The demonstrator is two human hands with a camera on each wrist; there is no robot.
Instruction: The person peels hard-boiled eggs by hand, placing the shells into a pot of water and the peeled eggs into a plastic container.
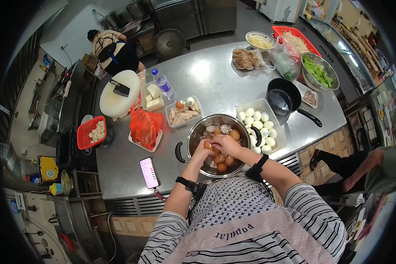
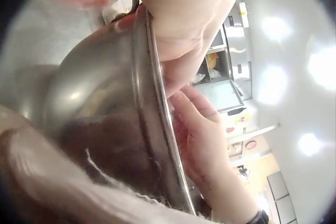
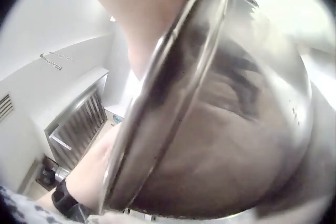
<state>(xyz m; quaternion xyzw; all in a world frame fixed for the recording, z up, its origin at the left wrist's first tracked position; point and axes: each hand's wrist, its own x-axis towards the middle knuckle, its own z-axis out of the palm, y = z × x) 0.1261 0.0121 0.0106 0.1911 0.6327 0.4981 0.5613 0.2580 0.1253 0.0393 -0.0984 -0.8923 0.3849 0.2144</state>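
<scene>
A steel pot (image 2: 100, 87) stands before me, holding several brown eggs (image 1: 222, 167), with pale shell bits among them. Over its middle my left hand (image 1: 201, 152) grips a brown egg (image 1: 208, 145) between curled fingers. Against the same egg, my right hand (image 1: 228, 144) has its fingertips bent, and the two hands meet there. Both wrist views look mostly at the pot's outer wall, so the egg is hidden in them. Right beside the pot, a clear plastic tray (image 1: 280, 143) holds rows of peeled white eggs (image 1: 264, 124).
Left of the pot lie a phone (image 1: 148, 173), a red plastic bag (image 1: 146, 127) and a tub of pale sticks (image 1: 185, 116). Behind the egg tray sits a black saucepan (image 1: 282, 94), its handle reaching right. A person (image 1: 112, 50) bends at the far left.
</scene>
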